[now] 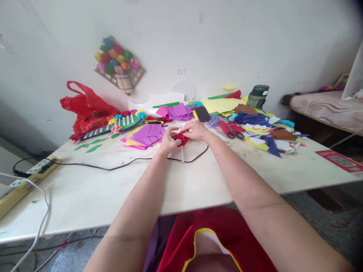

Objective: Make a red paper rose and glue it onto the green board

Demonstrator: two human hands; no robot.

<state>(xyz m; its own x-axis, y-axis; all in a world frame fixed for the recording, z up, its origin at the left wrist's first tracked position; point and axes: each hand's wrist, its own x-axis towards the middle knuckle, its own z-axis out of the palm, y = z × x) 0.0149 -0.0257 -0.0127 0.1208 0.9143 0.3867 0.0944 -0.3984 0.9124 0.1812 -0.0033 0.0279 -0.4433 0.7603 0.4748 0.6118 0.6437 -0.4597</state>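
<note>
Head view: we judge the work on the red ruffled paper [183, 139] to be partway, since it is gathered into a crumpled, many-folded form but remains in our fingers. Taking the phone [202, 113] as landmark, small ruffled paper flowers [141, 115] that look finished lie well to its left, with cut green leaf shapes [93, 149] farther left and nearer us. Purple sheets [150, 135], seemingly unused, lie left of the phone and nearer us; loose scraps [252, 119] spread to its right.

The red paper is nearer us than the phone and a little to its left, between our left hand [169, 140] and right hand [196, 132]. Both pinch it with their fingertips, close together. A thin pale stick [182, 155] shows below; we cannot tell whether it is attached.
</note>
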